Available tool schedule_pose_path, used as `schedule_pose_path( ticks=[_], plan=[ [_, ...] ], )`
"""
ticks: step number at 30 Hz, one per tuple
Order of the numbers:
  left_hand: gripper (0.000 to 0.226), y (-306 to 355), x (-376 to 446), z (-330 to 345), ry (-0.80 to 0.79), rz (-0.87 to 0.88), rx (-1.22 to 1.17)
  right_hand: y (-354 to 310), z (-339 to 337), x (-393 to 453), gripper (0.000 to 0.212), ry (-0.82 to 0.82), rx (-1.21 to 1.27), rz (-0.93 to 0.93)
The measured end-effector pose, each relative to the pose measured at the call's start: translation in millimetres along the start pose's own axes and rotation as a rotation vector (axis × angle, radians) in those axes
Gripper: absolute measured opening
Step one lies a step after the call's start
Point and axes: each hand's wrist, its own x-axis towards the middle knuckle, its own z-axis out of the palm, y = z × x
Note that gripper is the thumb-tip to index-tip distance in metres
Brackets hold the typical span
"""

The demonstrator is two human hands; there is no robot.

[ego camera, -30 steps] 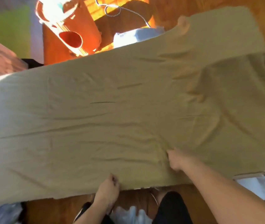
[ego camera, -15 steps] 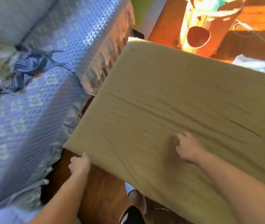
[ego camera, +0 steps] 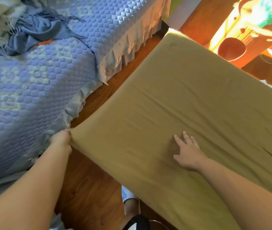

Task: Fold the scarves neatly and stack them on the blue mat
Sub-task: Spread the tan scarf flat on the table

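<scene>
Head view: large olive-tan cloth scarf (ego camera: 190, 113) spread flat at right, unfolded; left hand (ego camera: 61, 141) pinching near-left corner, right hand (ego camera: 187, 151) open-fingered, pressing flat. Folding barely begun; grey-blue fringed scarves (ego camera: 29, 30) heaped far left on quilted blue mat (ego camera: 49, 77), unstacked.

Left flank: we have the bed (ego camera: 52, 83) close by; its frilled skirt (ego camera: 115, 52) drops to the floor and walls off that side.
Floor gap: we see a bare wooden strip of floor (ego camera: 97, 185) between the bed's edge and the tan scarf (ego camera: 190, 105), widening toward us.
Scarf corner: our left hand (ego camera: 61, 140) pinches it just beside the skirt, with little room there.
Scarf top: broad and flat; our right hand (ego camera: 187, 151) rests on it, with open cloth all around.
Far right corner: we see a sunlit wooden cylinder (ego camera: 241, 42) standing past the scarf's far edge.
Bed top: a heap of fringed scarves (ego camera: 27, 30) fills the far left corner.
Near edge: our foot (ego camera: 130, 205) stands on the floor beside the scarf.
</scene>
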Motion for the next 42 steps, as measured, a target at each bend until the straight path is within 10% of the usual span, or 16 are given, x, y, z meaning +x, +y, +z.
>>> schedule_pose_path(
  ticks=[4,11,16,18,24,27,32,37,42],
  plan=[
    [0.048,27,-20,1,0.053,0.141,-0.146,3,-21,-7,0.075,-0.044,0.223,-0.041],
    [0.026,-9,-195,86,-0.541,0.353,-0.350,87,-44,-56,0.046,-0.057,1.162,0.012],
    [0.047,-195,-414,160,-1.003,0.634,0.412,233,-52,-129,0.053,-0.041,1.745,0.069],
    [0.020,-282,-480,170,-1.308,0.693,0.672,300,-48,-166,0.059,0.025,1.850,0.104],
    [0.028,-458,-590,150,-1.889,0.594,1.465,461,44,-258,0.043,0.185,1.582,0.548],
    [0.038,-486,-557,133,-1.803,0.514,1.497,508,116,-279,0.030,0.361,1.388,0.912],
    [0.074,-455,-432,90,-0.874,1.367,1.728,538,185,-299,0.032,0.384,1.170,1.331],
    [0.102,-426,-370,64,-0.426,0.977,1.857,526,182,-277,0.065,0.372,1.022,1.190],
    [0.054,-441,-376,78,-0.468,0.813,1.743,487,160,-246,0.038,0.316,0.591,0.795]
  ],
)
